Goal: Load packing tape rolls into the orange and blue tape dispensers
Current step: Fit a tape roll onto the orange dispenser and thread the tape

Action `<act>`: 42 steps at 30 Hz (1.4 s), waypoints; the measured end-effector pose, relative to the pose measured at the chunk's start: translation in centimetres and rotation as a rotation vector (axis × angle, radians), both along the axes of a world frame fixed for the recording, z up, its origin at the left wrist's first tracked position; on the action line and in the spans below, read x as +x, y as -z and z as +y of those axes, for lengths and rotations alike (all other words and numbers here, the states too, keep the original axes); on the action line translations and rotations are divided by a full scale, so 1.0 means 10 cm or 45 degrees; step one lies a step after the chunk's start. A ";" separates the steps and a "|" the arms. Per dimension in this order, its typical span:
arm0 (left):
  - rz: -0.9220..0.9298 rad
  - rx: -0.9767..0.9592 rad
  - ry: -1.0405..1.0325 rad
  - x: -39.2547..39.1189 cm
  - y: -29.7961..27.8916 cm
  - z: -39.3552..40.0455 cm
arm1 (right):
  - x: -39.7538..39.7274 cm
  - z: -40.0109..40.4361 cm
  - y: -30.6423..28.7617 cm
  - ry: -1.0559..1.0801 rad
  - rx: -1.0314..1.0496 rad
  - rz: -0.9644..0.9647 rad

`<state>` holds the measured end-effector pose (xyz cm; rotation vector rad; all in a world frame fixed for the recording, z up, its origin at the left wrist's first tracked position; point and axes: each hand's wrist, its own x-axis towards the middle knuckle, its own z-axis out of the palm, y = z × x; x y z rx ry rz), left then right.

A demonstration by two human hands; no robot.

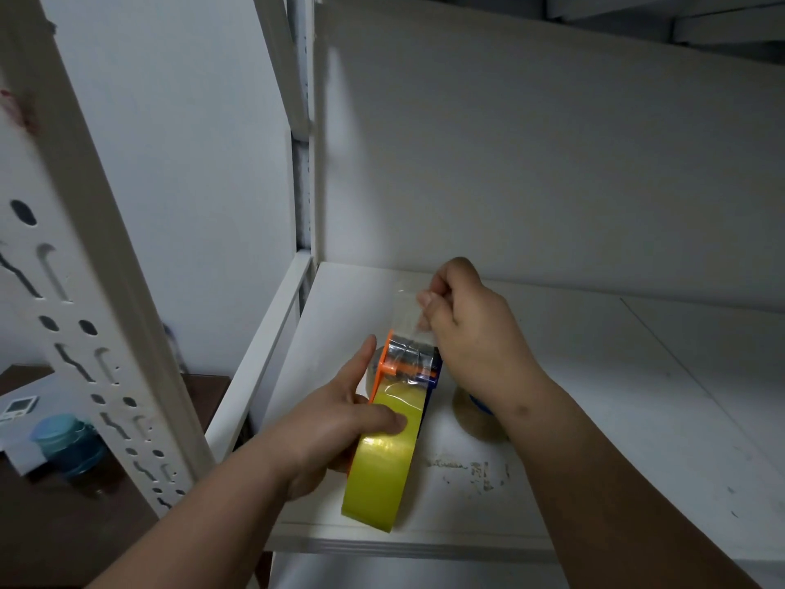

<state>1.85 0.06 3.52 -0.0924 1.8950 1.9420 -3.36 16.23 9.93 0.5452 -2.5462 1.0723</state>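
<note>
On a scuffed white shelf [594,418], the left hand [340,423] grips the yellow tape roll [382,461] in the orange-and-blue dispenser [410,363]; the right hand [471,329] pinches clear tape end [405,308] at twelve o'clock. Possibly another roll [471,418] sits at three o'clock.

A storeroom or packing area, by the look of it — white metal shelving [552,376] fills the view, its slotted upright post [85,291] on the near left punched with rows of keyhole slots. The shelf board is scuffed and marked. To the far left, lower down, a dark brown table [63,525] holds a blue-lidded jar [63,448] and a small white device [15,408] — ordinary workroom clutter against plain white walls.
</note>
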 end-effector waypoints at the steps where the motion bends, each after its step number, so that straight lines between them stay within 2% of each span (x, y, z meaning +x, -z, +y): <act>1: -0.026 0.004 0.037 -0.04 -0.02 0.00 | 0.03 -0.01 -0.02 -0.026 0.036 0.040; 4: -0.044 0.047 0.108 -0.11 -0.03 -0.01 | 0.11 -0.05 -0.09 -0.091 0.066 0.128; 11: -0.041 0.096 -0.054 -0.19 -0.01 0.03 | 0.24 -0.07 -0.08 -0.158 0.122 0.370; 16: -0.007 0.060 -0.075 -0.15 0.03 0.01 | 0.32 -0.08 -0.03 -0.153 0.098 0.371; 19: 0.079 0.008 -0.126 -0.15 0.04 0.02 | 0.36 -0.08 -0.10 -0.113 -0.058 0.366; 21: 0.117 -0.018 -0.158 -0.14 0.04 0.03 | 0.36 -0.09 -0.17 -0.121 -0.055 0.414; 32: 0.179 0.093 0.016 -0.04 0.06 0.00 | 0.27 -0.18 -0.29 -0.201 -0.013 0.362; 42: 0.157 0.122 0.073 0.04 0.14 -0.02 | 0.09 -0.10 -0.26 -0.101 -0.097 0.291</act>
